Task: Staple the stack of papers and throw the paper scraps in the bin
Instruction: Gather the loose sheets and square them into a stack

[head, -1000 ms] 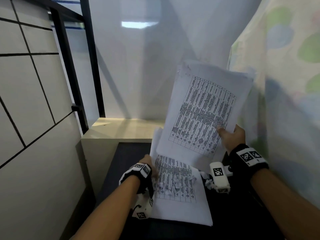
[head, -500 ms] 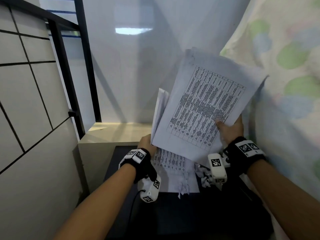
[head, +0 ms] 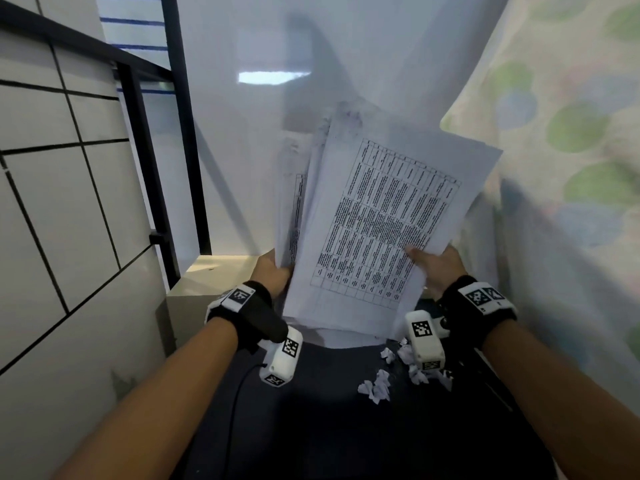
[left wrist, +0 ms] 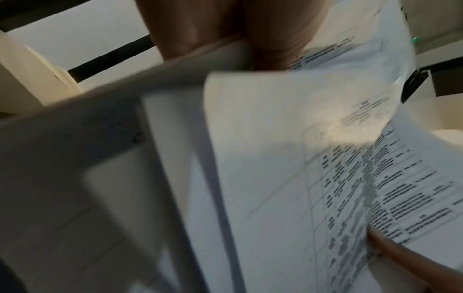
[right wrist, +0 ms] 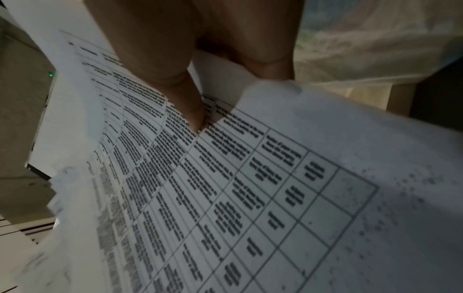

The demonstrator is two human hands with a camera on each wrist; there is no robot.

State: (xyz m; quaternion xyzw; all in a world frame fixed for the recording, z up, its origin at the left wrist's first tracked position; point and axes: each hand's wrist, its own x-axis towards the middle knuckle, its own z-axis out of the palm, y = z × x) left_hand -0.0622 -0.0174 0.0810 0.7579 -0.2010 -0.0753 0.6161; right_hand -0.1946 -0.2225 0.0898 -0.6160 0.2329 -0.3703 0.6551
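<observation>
the left hand (head: pixel 273 273) grips the lower left edge of a stack of white printed sheets of paper with black tables on them (head: pixel 377 230), fingers curled round the edge. the right hand (head: pixel 434 268) pinches the lower right part of the same stack, thumb pressed onto the printed front sheet; in the right wrist view the thumb (right wrist: pixel 175 85) lies across the table lines and the other fingers sit behind the sheets. the stack is held upright and tilted, lifted clear above the dark tabletop (head: pixel 329 410), its sheets fanned apart on the left side. both wrists carry black straps with white marker-tagged camera blocks. below the stack and toward its right, small crumpled white paper scraps (head: pixel 375 388) lie on the dark tabletop, some partly hidden by the right wrist block. left of the stack stand a cream ledge (head: pixel 214 275), a black metal frame (head: pixel 187 133) and a white tiled wall (head: pixel 52 202). right of the stack hangs a pale cloth with green and blue spots (head: pixel 571 133).
</observation>
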